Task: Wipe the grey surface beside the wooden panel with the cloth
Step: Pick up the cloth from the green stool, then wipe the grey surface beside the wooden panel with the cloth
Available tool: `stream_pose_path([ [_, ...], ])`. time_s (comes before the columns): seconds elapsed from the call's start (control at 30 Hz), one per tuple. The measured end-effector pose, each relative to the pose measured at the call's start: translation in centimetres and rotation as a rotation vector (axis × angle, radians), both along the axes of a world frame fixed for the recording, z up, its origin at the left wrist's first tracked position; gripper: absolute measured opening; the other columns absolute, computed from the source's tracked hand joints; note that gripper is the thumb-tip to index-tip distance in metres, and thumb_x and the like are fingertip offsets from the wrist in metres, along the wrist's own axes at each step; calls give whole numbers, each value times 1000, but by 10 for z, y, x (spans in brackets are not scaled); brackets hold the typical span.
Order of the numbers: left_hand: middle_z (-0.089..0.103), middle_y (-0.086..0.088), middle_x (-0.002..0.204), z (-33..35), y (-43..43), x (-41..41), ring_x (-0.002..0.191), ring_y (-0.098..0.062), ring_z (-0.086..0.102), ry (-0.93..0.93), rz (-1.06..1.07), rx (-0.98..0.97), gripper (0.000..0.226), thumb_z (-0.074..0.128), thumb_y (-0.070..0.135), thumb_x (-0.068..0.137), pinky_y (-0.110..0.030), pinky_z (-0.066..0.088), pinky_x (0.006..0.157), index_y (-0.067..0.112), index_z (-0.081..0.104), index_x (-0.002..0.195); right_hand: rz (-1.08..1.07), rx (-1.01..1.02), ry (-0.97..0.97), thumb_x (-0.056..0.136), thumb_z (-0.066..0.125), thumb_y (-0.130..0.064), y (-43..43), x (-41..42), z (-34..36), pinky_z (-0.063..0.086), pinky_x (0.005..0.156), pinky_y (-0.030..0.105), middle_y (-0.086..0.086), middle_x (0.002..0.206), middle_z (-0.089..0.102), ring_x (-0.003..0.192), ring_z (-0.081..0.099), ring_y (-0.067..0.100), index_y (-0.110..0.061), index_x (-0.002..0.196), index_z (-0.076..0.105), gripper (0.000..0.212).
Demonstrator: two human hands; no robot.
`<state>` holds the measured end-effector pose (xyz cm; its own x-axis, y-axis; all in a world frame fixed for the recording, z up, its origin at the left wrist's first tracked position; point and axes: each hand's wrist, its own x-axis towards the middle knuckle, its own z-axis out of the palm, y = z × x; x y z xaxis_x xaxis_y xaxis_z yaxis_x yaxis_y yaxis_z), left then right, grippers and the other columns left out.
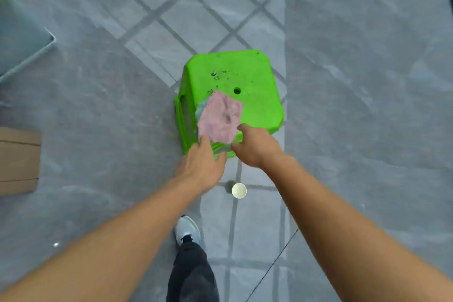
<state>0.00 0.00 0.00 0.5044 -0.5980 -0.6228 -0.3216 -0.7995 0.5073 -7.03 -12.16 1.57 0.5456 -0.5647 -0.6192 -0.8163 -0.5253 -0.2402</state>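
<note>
A pink cloth (220,119) with a bluish edge lies crumpled on the near left part of a bright green plastic stool (245,76). My left hand (201,163) reaches out with its fingertips at the cloth's near left corner, fingers apart. My right hand (256,148) is at the cloth's near right corner, forefinger and thumb spread beside its edge. Neither hand has lifted the cloth. A brown wooden panel (18,160) lies at the left edge on the grey tiled floor (98,130).
A white paper cup (239,190) stands on the floor just below my hands. My leg and a grey shoe (187,229) are under my arms. A grey metal-edged object (22,44) sits upper left, with plant leaves above it.
</note>
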Motion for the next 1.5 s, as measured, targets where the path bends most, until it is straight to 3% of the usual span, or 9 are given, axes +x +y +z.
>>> stream_pose_path([
  [0.23, 27, -16, 157, -126, -73, 55, 138, -41, 34, -93, 267, -129, 81, 64, 38, 87, -43, 32, 114, 22, 20, 154, -371, -25, -239, 81, 66, -31, -45, 54, -132, 35, 109, 37, 21, 137, 43, 124, 47, 38, -21, 147, 37, 73],
  [0.43, 51, -11, 109, -160, -63, 83, 96, -27, 55, 56, 388, -338, 80, 85, 24, 68, -20, 41, 89, 33, 46, 138, -483, -202, -537, 76, 74, -13, -25, 42, -164, 29, 87, 1, 9, 112, 42, 96, 54, 14, -21, 140, 52, 68],
  [0.57, 74, -17, 102, -171, -12, 98, 87, -26, 73, 560, 653, -382, 53, 78, 1, 73, -43, 61, 79, 11, 60, 122, -280, -219, -546, 77, 68, -6, 8, 61, -164, 30, 82, 10, 5, 101, 43, 97, 52, 23, -15, 137, 57, 61],
  [0.73, 73, -15, 91, -228, 108, 98, 77, -23, 72, 711, 907, -256, 30, 61, -8, 79, -34, 58, 68, 1, 66, 107, 211, 35, -518, 70, 62, 2, 116, 99, -205, 37, 69, 26, 10, 85, 54, 75, 54, 25, -11, 111, 72, 45],
  [0.9, 76, -16, 97, -320, 231, 71, 79, -26, 72, 811, 1298, -150, 29, 56, -7, 87, -33, 60, 66, 3, 67, 112, 402, 232, -233, 76, 58, -2, 208, 109, -317, 40, 78, 33, 17, 94, 59, 92, 58, 35, -14, 112, 71, 41],
  [1.17, 69, -9, 121, -473, 331, 127, 108, -22, 65, 318, 1295, -294, 37, 60, 9, 90, -33, 53, 98, 12, 60, 126, 613, 178, -250, 78, 56, 0, 302, 200, -470, 38, 76, 33, 23, 98, 68, 91, 62, 40, -8, 103, 74, 32],
  [1.33, 72, -3, 94, -543, 378, 242, 84, -20, 65, 89, 1375, -496, 19, 64, 22, 86, -34, 52, 82, 12, 67, 102, 645, 73, -635, 82, 57, -3, 344, 346, -532, 38, 75, 22, 21, 104, 65, 89, 62, 37, -16, 117, 71, 39],
  [1.4, 74, -7, 91, -567, 400, 274, 85, -23, 69, -67, 1430, -448, 13, 69, 24, 82, -36, 55, 85, 12, 67, 85, 714, 38, -650, 85, 60, -25, 360, 394, -558, 40, 90, 22, 17, 128, 54, 113, 57, 33, -30, 135, 57, 50],
  [1.5, 65, -13, 125, -601, 446, 274, 121, -33, 56, -573, 1275, -99, 41, 64, 40, 83, -41, 43, 105, 14, 63, 115, 942, -55, -437, 82, 42, -72, 393, 432, -605, 17, 118, 53, 11, 164, 12, 151, 12, 35, -45, 151, 20, 77],
])
